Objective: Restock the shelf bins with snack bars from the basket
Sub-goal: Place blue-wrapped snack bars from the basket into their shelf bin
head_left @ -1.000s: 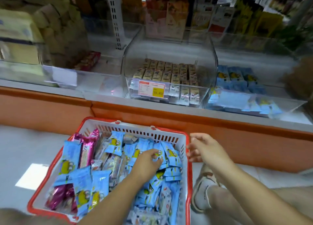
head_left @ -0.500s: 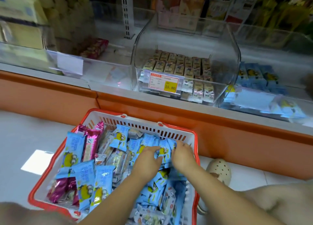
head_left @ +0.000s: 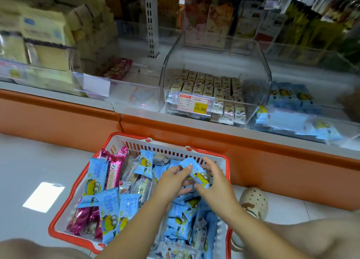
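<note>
A red and white basket (head_left: 58, 218) on the floor holds several blue, pink and pale snack bars. Over its far right part, my left hand (head_left: 173, 182) and my right hand (head_left: 216, 182) together hold a bunch of blue snack bars (head_left: 196, 171), fingers curled round them, lifted a little above the pile. On the shelf stands a clear bin (head_left: 259, 64) with beige bars and a price tag (head_left: 192, 104). To its right a clear bin (head_left: 350, 126) holds matching blue bars (head_left: 288, 97). A bin at the left (head_left: 136, 95) holds a few pink bars (head_left: 120, 69).
An orange plinth (head_left: 253, 151) runs under the shelf right behind the basket. Boxes and packets fill the shelf's back and left. My foot in a cream clog (head_left: 253, 202) sits right of the basket. Grey floor (head_left: 29, 161) lies to the left.
My right hand came from outside the basket to join the left. Both hands then gathered blue bars and raised them slightly off the pile. The view moved closer to the shelf.
</note>
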{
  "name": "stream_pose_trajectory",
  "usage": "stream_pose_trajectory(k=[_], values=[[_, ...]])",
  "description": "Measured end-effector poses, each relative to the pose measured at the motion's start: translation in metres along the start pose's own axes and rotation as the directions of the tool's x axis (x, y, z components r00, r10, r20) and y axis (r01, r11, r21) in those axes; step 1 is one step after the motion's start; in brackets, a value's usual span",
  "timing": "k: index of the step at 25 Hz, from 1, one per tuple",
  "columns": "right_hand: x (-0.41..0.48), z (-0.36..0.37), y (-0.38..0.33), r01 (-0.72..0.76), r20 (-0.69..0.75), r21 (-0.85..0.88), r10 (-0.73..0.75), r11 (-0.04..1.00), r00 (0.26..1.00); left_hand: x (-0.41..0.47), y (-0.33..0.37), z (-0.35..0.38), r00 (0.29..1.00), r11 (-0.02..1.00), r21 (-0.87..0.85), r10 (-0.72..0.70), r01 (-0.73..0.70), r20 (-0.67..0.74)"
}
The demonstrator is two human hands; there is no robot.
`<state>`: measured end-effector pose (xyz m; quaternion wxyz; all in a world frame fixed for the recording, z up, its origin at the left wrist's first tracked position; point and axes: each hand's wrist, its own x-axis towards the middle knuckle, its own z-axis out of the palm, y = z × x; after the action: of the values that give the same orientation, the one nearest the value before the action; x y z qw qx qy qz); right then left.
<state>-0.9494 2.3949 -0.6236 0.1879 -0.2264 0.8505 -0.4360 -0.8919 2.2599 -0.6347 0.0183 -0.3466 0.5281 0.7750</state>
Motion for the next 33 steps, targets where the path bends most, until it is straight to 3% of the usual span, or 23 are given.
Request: stream_pose_trajectory(k=[2,6,9,11,13,16,18,19,22,26,28,30,33], values=[[-0.012,-0.010,-0.010,0.025,-0.007,0.052,-0.024,0.998,1.000,-0.010,0.010,0.003,0.999,0.999,-0.018,0.044,-0.044,0.007],[-0.009,-0.052,-0.037,-0.102,-0.031,0.291,0.116,0.951,0.993,-0.042,0.043,0.022,0.972,0.973,0.035,0.224,-0.227,0.073],[0.001,-0.096,-0.067,-0.094,0.093,0.331,0.067,0.939,0.993,-0.063,0.084,0.041,0.882,0.877,0.136,0.435,-0.461,0.180],[0.011,-0.138,-0.088,-0.009,0.065,0.336,-0.013,0.942,0.998,-0.067,0.118,0.061,0.795,0.785,0.144,0.573,-0.602,0.200],[0.028,-0.186,-0.102,0.099,-0.092,0.386,-0.069,0.917,0.993,-0.064,0.148,0.085,0.676,0.645,0.204,0.709,-0.737,0.201],[0.059,-0.258,-0.102,0.215,-0.432,0.404,-0.022,0.889,0.901,-0.044,0.177,0.121,0.458,0.249,0.533,0.835,-0.809,0.305],[0.079,-0.287,-0.089,0.110,-0.510,0.301,0.063,0.947,0.858,-0.023,0.184,0.139,0.432,0.047,0.689,0.808,-0.723,0.400],[0.086,-0.294,-0.080,0.009,-0.494,0.243,0.115,0.970,0.862,-0.013,0.183,0.146,0.455,0.003,0.726,0.781,-0.687,0.428],[0.105,-0.299,-0.056,-0.256,-0.353,0.062,0.261,0.965,0.899,0.011,0.172,0.158,0.513,-0.060,0.785,0.725,-0.617,0.459],[0.123,-0.293,-0.051,-0.407,-0.227,-0.312,0.348,0.858,0.909,0.022,0.164,0.160,0.469,-0.130,0.807,0.756,-0.577,0.457],[0.126,-0.288,-0.051,-0.434,-0.239,-0.463,0.362,0.773,0.901,0.020,0.165,0.160,0.468,-0.095,0.780,0.752,-0.618,0.463],[0.126,-0.286,-0.050,-0.434,-0.237,-0.507,0.364,0.745,0.901,0.014,0.164,0.156,0.459,-0.039,0.740,0.763,-0.671,0.456],[0.118,-0.285,-0.053,-0.414,-0.245,-0.574,0.335,0.707,0.910,0.000,0.156,0.138,0.393,-0.023,0.709,0.819,-0.705,0.417]])
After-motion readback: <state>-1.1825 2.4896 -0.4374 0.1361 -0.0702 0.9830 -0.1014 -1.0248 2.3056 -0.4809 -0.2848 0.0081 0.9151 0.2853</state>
